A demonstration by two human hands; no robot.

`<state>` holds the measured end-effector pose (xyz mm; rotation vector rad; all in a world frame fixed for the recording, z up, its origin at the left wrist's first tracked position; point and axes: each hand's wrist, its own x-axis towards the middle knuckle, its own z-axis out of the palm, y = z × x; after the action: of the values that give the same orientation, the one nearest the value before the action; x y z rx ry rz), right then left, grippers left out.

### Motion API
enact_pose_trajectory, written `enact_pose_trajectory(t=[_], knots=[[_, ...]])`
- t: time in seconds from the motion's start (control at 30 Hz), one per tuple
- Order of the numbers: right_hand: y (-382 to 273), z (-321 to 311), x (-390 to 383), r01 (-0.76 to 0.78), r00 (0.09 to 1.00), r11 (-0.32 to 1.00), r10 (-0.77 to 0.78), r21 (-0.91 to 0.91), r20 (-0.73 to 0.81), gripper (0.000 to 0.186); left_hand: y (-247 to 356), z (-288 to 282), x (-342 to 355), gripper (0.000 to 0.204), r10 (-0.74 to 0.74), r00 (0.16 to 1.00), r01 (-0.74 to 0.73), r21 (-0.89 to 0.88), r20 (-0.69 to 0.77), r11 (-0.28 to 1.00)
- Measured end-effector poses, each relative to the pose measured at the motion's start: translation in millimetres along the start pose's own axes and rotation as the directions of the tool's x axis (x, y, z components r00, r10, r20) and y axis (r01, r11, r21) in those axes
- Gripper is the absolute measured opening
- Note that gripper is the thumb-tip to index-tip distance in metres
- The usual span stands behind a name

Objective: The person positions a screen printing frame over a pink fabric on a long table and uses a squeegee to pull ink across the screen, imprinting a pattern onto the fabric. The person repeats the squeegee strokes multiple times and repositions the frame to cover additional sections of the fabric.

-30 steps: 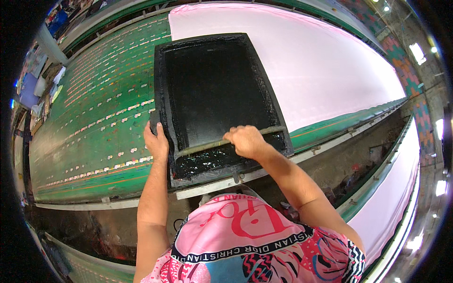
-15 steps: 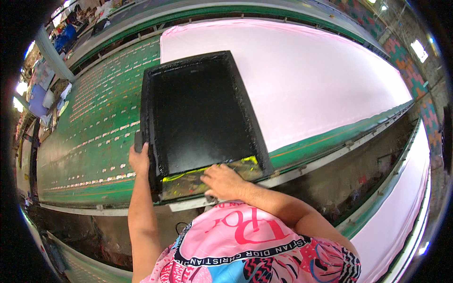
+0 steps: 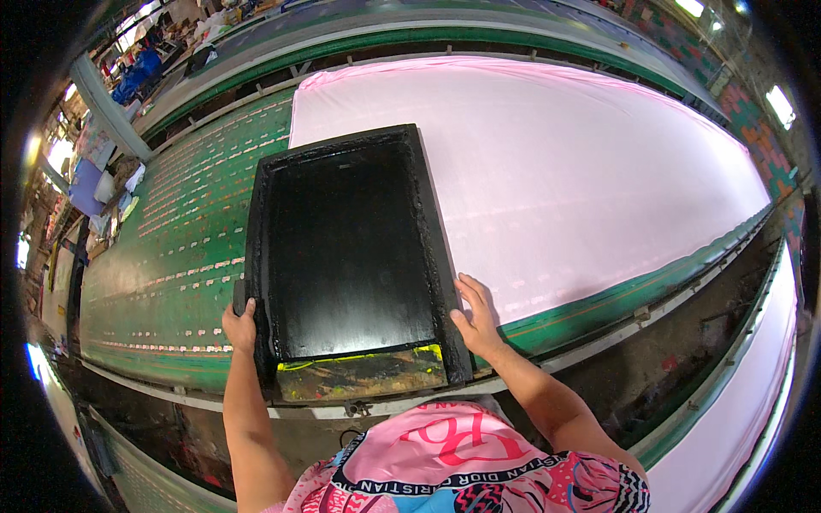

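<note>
A black screen-printing frame [image 3: 419, 197] lies on the long table, partly over pale pink cloth [image 3: 590, 188]. Its inside holds a shiny black panel, and a stained strip [image 3: 359, 376] with a yellow line runs along its near end. My left hand [image 3: 240, 327] grips the frame's left side near its lower corner, thumb up; the other fingers are mostly hidden. On the opposite side my right hand [image 3: 477, 321] is at the frame's right edge, thumb and fingers apart, with nothing visible between them.
The green printing table [image 3: 171, 291] carries rows of small pale marks to the left. A metal rail [image 3: 590, 350] edges its near side. Another table with pink cloth [image 3: 735, 385] stands at the lower right. A grey post [image 3: 111, 111] rises at the far left.
My right hand has left the stained strip at the near end and moved right to the frame's right side. My left hand stays on the left side. The whole view has shifted slightly.
</note>
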<state>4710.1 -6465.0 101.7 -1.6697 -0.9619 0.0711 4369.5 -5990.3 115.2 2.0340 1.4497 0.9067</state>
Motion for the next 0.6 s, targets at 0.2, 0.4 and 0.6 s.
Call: enact_pose_trajectory(t=[0.2, 0.4, 0.6], knots=[[19, 28, -11, -0.153, 0.973, 0.965, 0.185, 0.212, -0.138, 0.044, 6, -2, -5, 0.036, -0.013, 0.999, 0.022, -0.185, 0.047, 0.982], [16, 29, -7, -0.249, 0.892, 0.707, 0.434, 0.662, -0.129, 0.039, 17, -5, -8, 0.033, -0.061, 0.995, 0.077, -0.223, 0.08, 0.972], [-9, 12, 0, -0.309, 0.884, 0.581, 0.467, 0.753, 0.003, 0.042, 11, -9, -5, 0.035, -0.092, 0.991, 0.11, -0.203, 0.1, 0.973]])
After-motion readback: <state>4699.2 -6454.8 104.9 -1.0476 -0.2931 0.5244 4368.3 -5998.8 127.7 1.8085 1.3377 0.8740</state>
